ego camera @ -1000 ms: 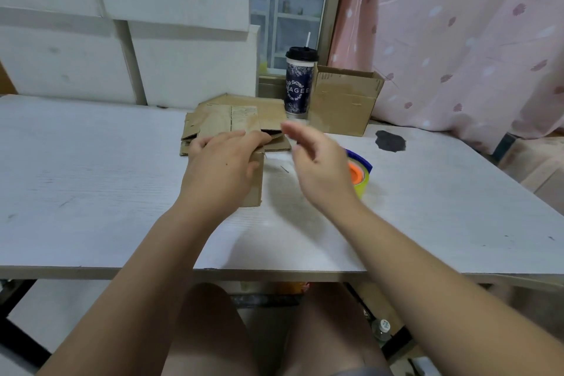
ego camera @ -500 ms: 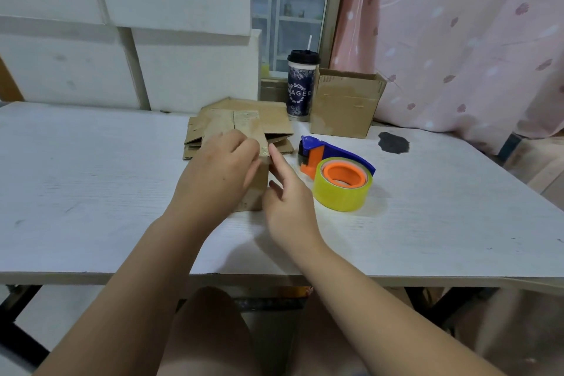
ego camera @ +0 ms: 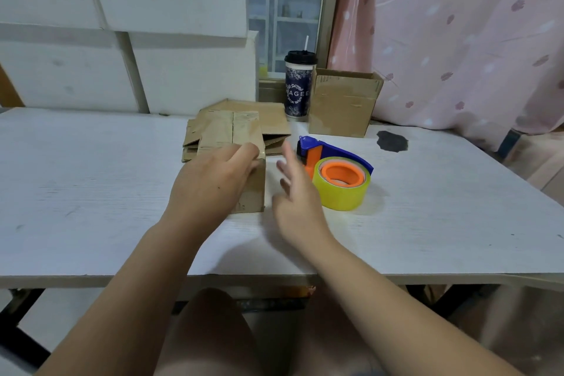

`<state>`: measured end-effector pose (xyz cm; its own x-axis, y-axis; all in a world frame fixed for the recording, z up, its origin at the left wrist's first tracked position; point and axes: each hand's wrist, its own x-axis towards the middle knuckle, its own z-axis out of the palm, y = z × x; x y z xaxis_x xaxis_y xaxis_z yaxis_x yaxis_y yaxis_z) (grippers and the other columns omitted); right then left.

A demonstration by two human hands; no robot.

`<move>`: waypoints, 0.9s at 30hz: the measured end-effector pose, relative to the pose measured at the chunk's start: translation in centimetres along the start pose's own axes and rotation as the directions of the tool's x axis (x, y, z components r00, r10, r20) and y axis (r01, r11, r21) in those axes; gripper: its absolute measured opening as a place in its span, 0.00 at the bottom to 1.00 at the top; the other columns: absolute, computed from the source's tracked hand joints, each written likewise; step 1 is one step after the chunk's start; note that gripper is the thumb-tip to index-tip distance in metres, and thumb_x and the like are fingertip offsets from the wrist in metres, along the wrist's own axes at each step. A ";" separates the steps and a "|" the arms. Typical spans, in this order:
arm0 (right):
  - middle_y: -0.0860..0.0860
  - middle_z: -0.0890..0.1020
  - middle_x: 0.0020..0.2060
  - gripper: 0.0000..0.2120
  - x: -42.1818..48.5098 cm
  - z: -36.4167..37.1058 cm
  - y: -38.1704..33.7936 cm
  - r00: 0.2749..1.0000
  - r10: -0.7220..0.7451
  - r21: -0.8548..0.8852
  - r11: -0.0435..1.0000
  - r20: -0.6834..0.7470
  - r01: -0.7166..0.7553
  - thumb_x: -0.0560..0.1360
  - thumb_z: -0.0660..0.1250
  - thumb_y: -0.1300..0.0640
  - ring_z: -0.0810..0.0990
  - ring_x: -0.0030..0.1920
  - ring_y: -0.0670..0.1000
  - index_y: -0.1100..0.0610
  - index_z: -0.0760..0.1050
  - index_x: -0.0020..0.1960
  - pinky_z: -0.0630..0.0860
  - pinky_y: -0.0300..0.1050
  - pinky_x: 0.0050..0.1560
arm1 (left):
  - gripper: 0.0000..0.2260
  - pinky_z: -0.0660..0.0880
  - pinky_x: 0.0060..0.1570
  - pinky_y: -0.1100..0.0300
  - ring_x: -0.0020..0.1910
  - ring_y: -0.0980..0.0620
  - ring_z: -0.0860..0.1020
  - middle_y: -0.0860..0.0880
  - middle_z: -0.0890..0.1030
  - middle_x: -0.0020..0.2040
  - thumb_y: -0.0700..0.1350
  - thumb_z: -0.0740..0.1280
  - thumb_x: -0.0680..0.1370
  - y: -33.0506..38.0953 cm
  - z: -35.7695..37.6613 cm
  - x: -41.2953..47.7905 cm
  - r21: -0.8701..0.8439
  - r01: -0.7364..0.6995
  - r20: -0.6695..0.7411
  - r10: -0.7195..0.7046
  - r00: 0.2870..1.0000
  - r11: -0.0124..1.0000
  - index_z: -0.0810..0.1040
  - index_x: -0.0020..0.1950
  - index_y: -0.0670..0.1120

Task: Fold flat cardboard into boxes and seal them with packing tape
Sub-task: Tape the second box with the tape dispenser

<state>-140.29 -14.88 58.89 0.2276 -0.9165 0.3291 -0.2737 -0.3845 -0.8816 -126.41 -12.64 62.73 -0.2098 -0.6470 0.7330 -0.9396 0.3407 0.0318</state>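
Observation:
A small folded cardboard box [ego camera: 242, 134] stands on the white table [ego camera: 91, 192], its taped top flaps closed. My left hand [ego camera: 213, 183] lies over its near top edge, fingers curled on the top. My right hand [ego camera: 294, 192] hovers just right of the box, fingers spread and blurred, touching nothing. A tape dispenser [ego camera: 338, 174] with a blue handle, orange core and yellow tape roll sits right of that hand. Flat cardboard pieces [ego camera: 274, 119] lie stacked behind the box.
An assembled open-topped cardboard box [ego camera: 343, 104] and a dark lidded cup with a straw [ego camera: 297, 85] stand at the table's back. A dark stain [ego camera: 392, 141] marks the table at right. White panels line the wall at left; a pink curtain hangs at right.
My right hand came down to touch the box's right side, then pulled away to the right toward the tape dispenser. My left hand stayed on the box.

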 end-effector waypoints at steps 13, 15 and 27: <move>0.49 0.74 0.67 0.25 4.0 -2.7 -0.9 0.944 -0.262 -0.245 0.920 0.198 0.307 0.73 0.55 0.73 0.62 0.68 0.37 0.57 0.75 0.66 0.53 0.24 0.67 | 0.19 0.70 0.57 0.58 0.56 0.57 0.72 0.53 0.75 0.59 0.56 0.66 0.74 -2.9 -0.3 -2.5 -0.361 0.282 -0.046 -0.319 0.946 0.889 0.76 0.61 0.47; 0.48 0.73 0.67 0.25 4.1 -2.7 -0.8 0.936 -0.264 -0.220 0.924 0.232 0.314 0.73 0.55 0.73 0.61 0.68 0.36 0.57 0.74 0.66 0.54 0.26 0.69 | 0.10 0.75 0.51 0.61 0.51 0.61 0.75 0.57 0.77 0.57 0.45 0.62 0.80 -3.5 -0.5 -3.0 -0.515 0.368 -0.015 -0.437 0.899 0.774 0.76 0.60 0.53; 0.43 0.76 0.61 0.22 4.7 -4.5 -0.5 0.939 -0.210 0.064 0.978 0.272 0.200 0.74 0.61 0.71 0.69 0.68 0.39 0.49 0.78 0.58 0.65 0.42 0.71 | 0.17 0.74 0.41 0.72 0.36 0.60 0.79 0.55 0.78 0.53 0.30 0.66 0.74 -4.2 -0.6 -2.5 -0.742 0.319 0.065 -0.410 0.910 0.589 0.78 0.53 0.52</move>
<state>-143.33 -19.55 62.39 0.5253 -0.7501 0.4019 -0.1621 -0.5519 -0.8180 -121.74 -12.05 61.22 0.1774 -0.7724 0.6098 -0.4199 0.5010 0.7568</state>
